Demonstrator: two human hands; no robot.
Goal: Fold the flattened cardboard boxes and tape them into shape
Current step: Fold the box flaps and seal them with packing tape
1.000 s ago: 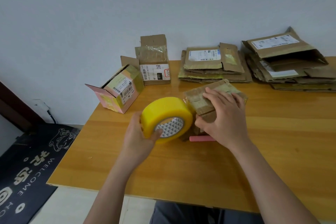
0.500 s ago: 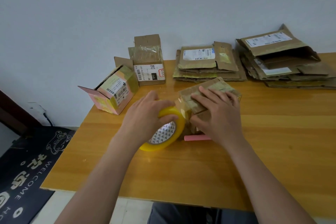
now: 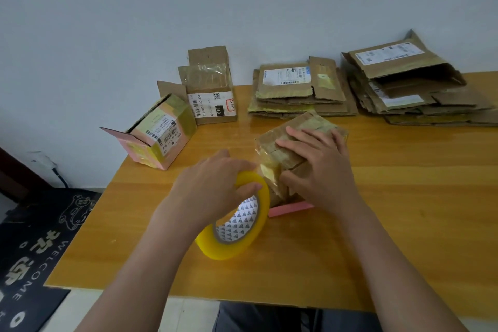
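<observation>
Against a pale wall, the orange wooden table (image 3: 404, 197) carries flattened boxes at the far side, while the small brown cardboard box (image 3: 285, 153) being taped sits mid-table under the flat-fingered right hand (image 3: 318, 167). The left hand (image 3: 213, 188) (curled over the rim) has lowered the yellow roll of packing tape (image 3: 237, 226) from beside the box to the near-left, probably drawing a strip over the seam.

Bare table (image 3: 404, 224) on right & front; boxes (image 3: 188, 116) & flat stacks (image 3: 363, 94) block back edge.
</observation>
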